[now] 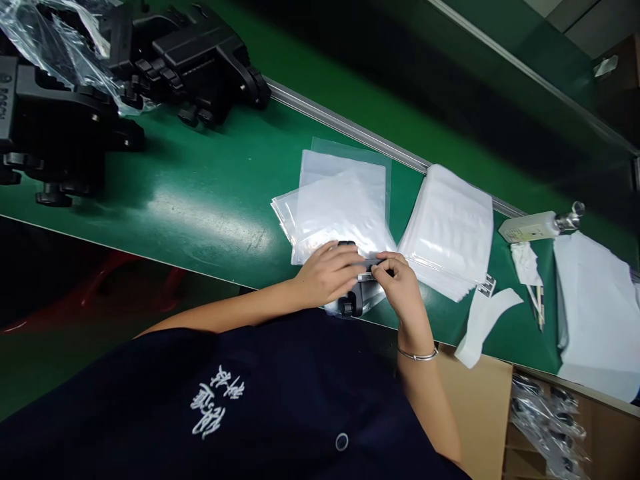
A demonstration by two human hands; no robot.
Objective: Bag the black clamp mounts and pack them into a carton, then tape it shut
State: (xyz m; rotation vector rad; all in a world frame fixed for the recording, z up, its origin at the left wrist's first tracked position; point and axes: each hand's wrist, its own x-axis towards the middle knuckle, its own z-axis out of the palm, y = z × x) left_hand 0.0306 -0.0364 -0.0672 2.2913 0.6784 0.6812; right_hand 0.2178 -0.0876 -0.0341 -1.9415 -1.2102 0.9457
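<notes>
My left hand (pixel 327 272) lies curled over a small black part in a clear bag (pixel 356 301) at the near edge of the green table (pixel 200 193). My right hand (pixel 400 283) pinches the bag's upper edge, fingertips meeting the left hand's. A bracelet sits on the right wrist. Behind the hands lies a fanned pile of clear plastic bags (pixel 340 200). To its right rests a second stack of white bags (pixel 450 230).
Large black plastic assemblies (pixel 195 60), some under clear wrap (pixel 60 47), crowd the table's far left. A spray bottle (pixel 537 227), label strip (pixel 483 320) and white sheets (pixel 600 307) lie at the right. A cardboard box of bagged parts (pixel 550 420) stands below.
</notes>
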